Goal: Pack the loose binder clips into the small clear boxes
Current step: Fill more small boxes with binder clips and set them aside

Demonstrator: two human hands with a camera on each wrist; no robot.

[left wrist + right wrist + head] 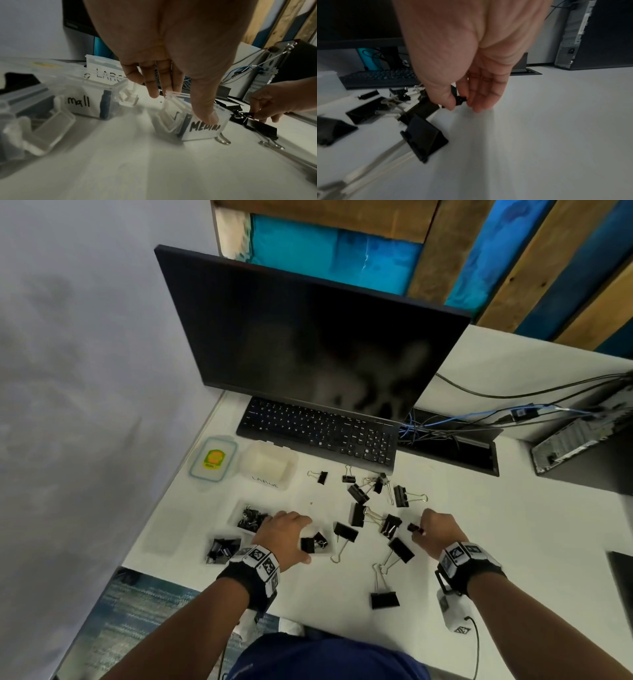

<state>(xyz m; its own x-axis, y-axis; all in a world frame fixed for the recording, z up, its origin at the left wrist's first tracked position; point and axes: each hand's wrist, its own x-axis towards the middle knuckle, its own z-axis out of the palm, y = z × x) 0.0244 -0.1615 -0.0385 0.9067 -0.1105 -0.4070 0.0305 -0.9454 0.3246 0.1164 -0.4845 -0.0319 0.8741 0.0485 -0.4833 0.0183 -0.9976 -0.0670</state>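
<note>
Loose binder clips (345,531) on the desk (513,525): approx 13, incl. the small one at the right hand. Clear boxes: 4, i.e. one marked "LARGE" (268,464), one "MEDIUM" (202,126), one "mall" (89,100), plus one more (222,546) w/ clips inside. 1 lid (213,459) w/ sticker. 1 monitor (308,337), 1 keyboard (318,431). 2 hands.

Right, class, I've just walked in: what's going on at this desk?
A person is sorting black binder clips by size into small clear boxes. The left hand grips the box marked medium, which already holds a few clips. The right hand pinches a small clip just picked from the loose clips scattered before the keyboard. Many remain unpacked.
</note>
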